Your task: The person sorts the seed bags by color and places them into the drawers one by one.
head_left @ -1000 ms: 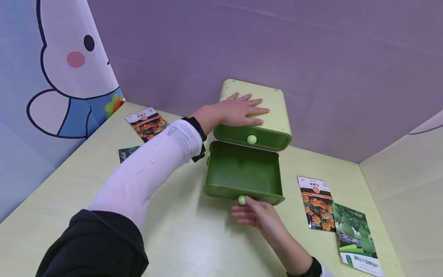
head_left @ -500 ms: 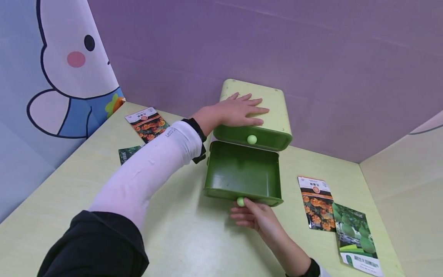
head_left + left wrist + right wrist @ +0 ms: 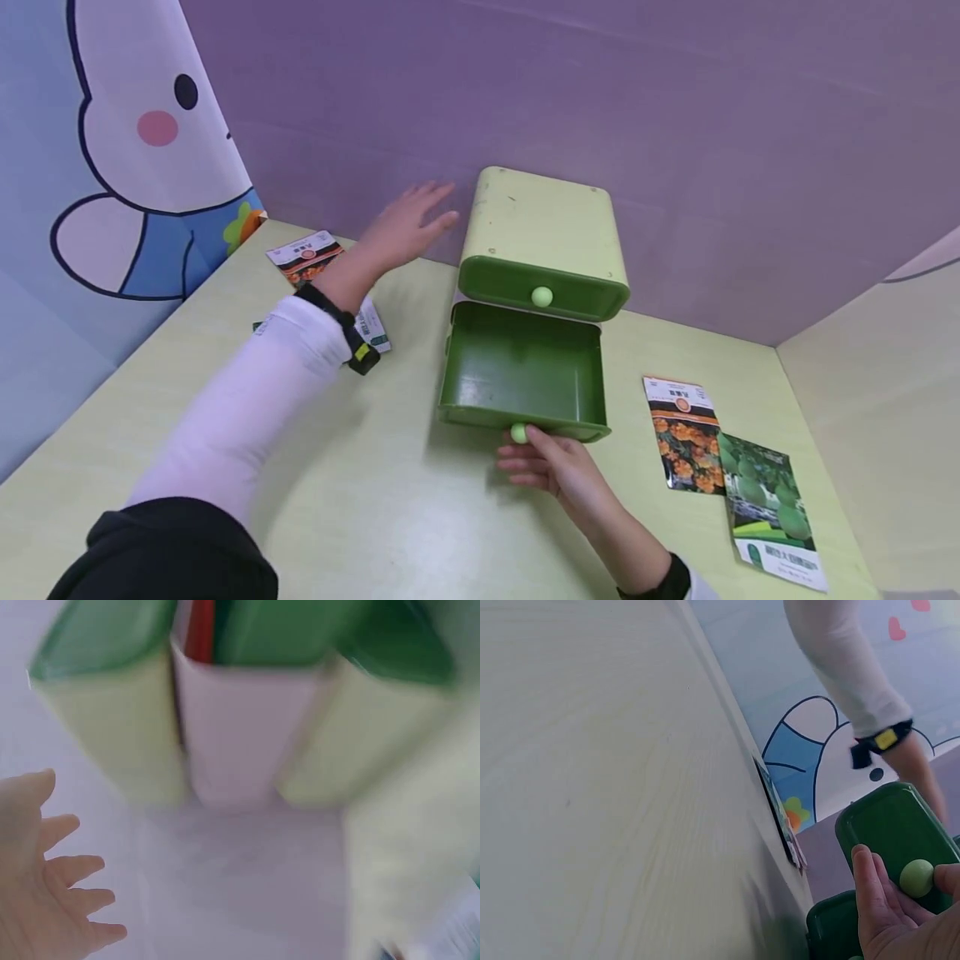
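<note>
The open dark-green plastic drawer (image 3: 528, 371) lies near the middle of the frame, jutting toward the bottom edge from the lower half of a cream-topped, green-fronted small cabinet (image 3: 543, 217). The right hand (image 3: 566, 475) is much the nearer: from below and to the right, its thumb and fingers pinch the pale-green round knob (image 3: 519, 433) on the drawer's front, the gap between them no wider than the knob. The remaining fingers reach leftward below it. From that grip, the drawer extends up the frame toward the cabinet; its front edge runs across, dipping slightly to the right. Foreshortening makes it hard to say whether the drawer is longer front to back or side to side.

The left hand (image 3: 405, 229), left of the cabinet in the upper middle of the frame, has its fingers spread and holds nothing; it stands apart from the cabinet, which is to its right. Its forearm crosses over a printed orange-flower paper packet (image 3: 303, 254) at the left. On the right of the frame, another orange-flower packet (image 3: 684, 433) touches a green-fruit packet (image 3: 772, 508).
</note>
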Tool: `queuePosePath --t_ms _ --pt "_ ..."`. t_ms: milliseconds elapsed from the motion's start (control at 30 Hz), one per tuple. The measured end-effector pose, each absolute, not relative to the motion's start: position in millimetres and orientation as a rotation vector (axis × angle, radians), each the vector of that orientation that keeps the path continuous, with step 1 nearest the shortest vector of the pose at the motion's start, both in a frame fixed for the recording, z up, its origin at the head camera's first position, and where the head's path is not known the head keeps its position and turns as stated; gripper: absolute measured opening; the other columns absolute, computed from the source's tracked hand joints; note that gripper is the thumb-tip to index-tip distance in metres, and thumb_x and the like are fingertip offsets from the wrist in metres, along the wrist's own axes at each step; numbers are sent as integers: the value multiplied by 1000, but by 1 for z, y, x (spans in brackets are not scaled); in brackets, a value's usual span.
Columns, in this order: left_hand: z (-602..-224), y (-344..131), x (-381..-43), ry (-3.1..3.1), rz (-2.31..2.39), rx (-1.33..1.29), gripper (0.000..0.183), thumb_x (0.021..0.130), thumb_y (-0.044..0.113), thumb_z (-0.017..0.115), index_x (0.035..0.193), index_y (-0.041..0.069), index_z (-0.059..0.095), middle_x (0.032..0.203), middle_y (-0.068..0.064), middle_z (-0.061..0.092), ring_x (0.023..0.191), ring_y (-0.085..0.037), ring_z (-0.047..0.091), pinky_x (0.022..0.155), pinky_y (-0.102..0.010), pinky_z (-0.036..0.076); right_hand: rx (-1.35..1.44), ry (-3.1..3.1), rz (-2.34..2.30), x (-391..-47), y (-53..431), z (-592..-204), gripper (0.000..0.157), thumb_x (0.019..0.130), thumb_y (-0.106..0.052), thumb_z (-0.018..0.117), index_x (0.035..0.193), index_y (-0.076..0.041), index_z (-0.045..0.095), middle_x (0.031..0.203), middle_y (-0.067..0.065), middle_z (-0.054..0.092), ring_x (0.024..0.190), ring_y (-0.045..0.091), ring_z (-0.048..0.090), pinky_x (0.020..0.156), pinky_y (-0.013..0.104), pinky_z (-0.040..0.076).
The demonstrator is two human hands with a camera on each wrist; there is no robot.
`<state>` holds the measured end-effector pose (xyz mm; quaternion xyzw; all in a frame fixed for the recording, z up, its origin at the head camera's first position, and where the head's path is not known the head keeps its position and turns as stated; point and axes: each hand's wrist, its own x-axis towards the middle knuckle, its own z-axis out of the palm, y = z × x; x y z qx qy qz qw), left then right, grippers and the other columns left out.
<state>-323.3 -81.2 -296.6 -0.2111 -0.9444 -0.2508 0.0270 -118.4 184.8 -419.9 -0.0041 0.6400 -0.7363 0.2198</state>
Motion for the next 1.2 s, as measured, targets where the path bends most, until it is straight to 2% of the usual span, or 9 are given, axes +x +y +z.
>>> queuePosePath --t_ms 300,433,600,767,900,1100,1200 --pt "-373 -186 -308 -3173 -492 -449 74 95 48 39 149 8 7 152 -29 2 134 -49 -5 104 -72 3 -19 1799 -2012 -118 184 -421 54 97 -28 47 118 22 45 103 19 70 88 21 67 71 27 59" --pt "-393 -213 -296 -3301 -507 -364 86 92 52 42 147 -1 2 149 -34 -4 130 -54 -10 99 -76 -1 -19 1799 -2006 -117 184 -422 55 97 -28 47 118 22 45 106 22 68 89 21 67 71 28 59" --pt "-405 -232 -283 -3425 -525 -261 109 84 66 44 142 -11 -6 145 -41 -8 126 -58 -14 97 -78 -3 -26 1790 -2006 -117 184 -422 55 97 -27 46 119 23 44 104 21 69 89 21 67 71 28 59" --pt "-410 -237 -277 -3482 -466 -291 114 81 64 51 139 -18 -1 143 -44 -6 125 -61 -8 97 -79 1 -28 1806 -2004 -117 184 -421 53 97 -27 46 119 21 46 104 20 69 88 21 67 72 28 59" --pt "-414 -236 -272 -3527 -379 -345 114 79 62 55 136 -24 7 140 -48 2 125 -62 0 98 -77 9 -24 1797 -2009 -117 184 -422 53 97 -27 46 120 21 45 102 17 70 88 20 67 72 27 59" --pt "-417 -235 -268 -3546 -346 -395 111 76 56 63 132 -26 15 138 -49 9 123 -63 8 97 -76 17 -30 1784 -2003 -118 185 -423 55 97 -27 46 121 22 43 100 13 71 87 19 67 72 27 59" --pt "-417 -234 -269 -3507 -356 -437 106 73 53 68 130 -25 22 133 -47 23 121 -59 21 96 -75 23 -29 1785 -2010 -119 185 -424 55 97 -27 47 121 22 43 98 11 72 86 18 67 71 26 59"
